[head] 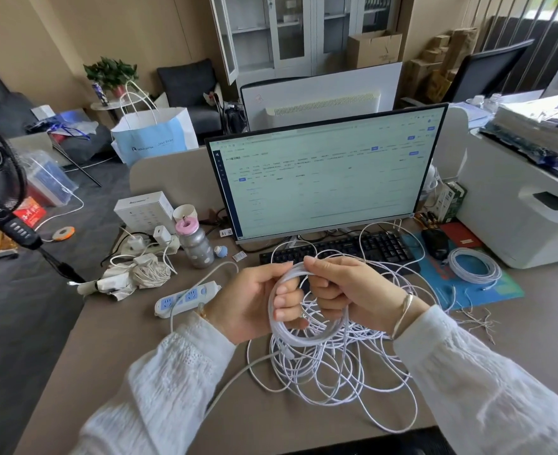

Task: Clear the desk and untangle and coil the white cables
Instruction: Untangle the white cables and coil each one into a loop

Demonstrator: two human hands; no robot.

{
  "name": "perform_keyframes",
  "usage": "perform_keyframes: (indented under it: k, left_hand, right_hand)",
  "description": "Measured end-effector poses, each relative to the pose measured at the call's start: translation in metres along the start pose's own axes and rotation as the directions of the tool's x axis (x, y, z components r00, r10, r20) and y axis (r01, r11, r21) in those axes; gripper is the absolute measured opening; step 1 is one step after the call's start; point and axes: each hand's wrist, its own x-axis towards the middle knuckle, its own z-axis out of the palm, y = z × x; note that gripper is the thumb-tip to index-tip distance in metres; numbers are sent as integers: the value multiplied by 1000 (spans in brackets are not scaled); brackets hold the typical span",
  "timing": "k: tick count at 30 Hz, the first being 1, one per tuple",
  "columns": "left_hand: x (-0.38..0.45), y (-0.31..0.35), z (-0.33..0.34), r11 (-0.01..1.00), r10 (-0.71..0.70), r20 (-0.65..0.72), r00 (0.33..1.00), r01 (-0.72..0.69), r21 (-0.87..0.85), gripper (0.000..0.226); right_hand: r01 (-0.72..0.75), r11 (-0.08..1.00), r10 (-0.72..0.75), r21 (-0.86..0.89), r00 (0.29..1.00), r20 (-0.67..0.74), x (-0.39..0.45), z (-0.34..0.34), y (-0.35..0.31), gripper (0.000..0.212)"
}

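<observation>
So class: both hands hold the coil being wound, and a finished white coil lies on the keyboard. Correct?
Not quite. In the head view the finished coil lies on the blue mat right of the keyboard. Both the left hand and right hand do hold the coil being wound.

A lit monitor (325, 174) stands just beyond the grip, with a black keyboard (336, 249) at its foot. Left of the grip lie a power strip (185, 297), a grey bottle (196, 244) with a pink lid and a crumpled cloth bundle (133, 277). To the right, a black mouse (435, 243) sits on a blue mat (500, 287) beside a white printer (530, 205).
</observation>
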Motion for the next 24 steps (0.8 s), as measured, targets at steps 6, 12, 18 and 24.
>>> perform_keyframes:
  k: [6, 12, 18, 24]
  left_hand:
    - [6, 10, 9, 995, -4, -45, 999, 0, -96, 43]
    - [-4, 42, 18, 977, 211, -287, 934, -210, 35, 39]
    - [-32, 81, 5, 887, 448, -347, 824, -458, 59, 37]
    - [-43, 79, -13, 843, 502, -395, 770, -537, 25, 36]
  right_hand:
    - [162, 987, -163, -20, 980, -111, 11, -1, 10, 34]
    - [50, 998, -54, -45, 994, -90, 26, -22, 46, 62]
    - [-120, 850, 22, -514, 981, -192, 21, -50, 120, 12]
    - [-82, 757, -140, -648, 949, -284, 19, -56, 135, 18]
